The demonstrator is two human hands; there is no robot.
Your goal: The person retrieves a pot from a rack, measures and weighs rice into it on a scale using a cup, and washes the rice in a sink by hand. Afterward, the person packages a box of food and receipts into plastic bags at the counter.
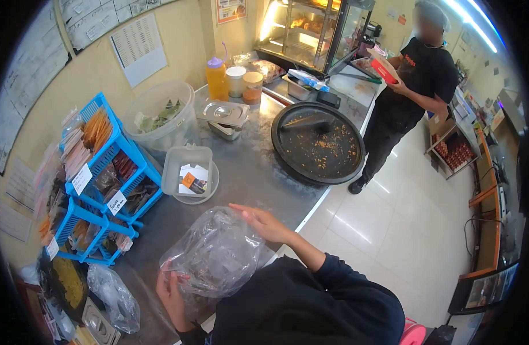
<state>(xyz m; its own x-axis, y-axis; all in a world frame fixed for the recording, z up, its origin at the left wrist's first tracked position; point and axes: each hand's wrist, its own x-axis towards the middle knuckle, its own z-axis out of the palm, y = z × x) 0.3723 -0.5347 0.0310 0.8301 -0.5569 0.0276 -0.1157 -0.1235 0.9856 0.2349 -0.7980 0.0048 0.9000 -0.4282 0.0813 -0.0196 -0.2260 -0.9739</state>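
Observation:
A large clear plastic bag (218,253), puffed and crumpled, is held between my two hands over the steel table's near edge. My left hand (171,290) grips its left side with bent fingers. On the upper right, my right hand (267,224) holds the bag's side, its fingers fairly straight along the plastic. Whatever may be inside the bag is hard to make out. Just beyond it stands a translucent rectangular tub (188,158) with a white and orange packet (193,179) in it, set on a round pale lid (210,192).
Blue stacked baskets (139,172) of packets stand left. Behind are a big clear bucket (184,121), a steel lidded container (223,113) and jars (235,80). A round black stone mortar (287,141) holds a pestle. Across the table, a person (416,75) holds a red box (383,70).

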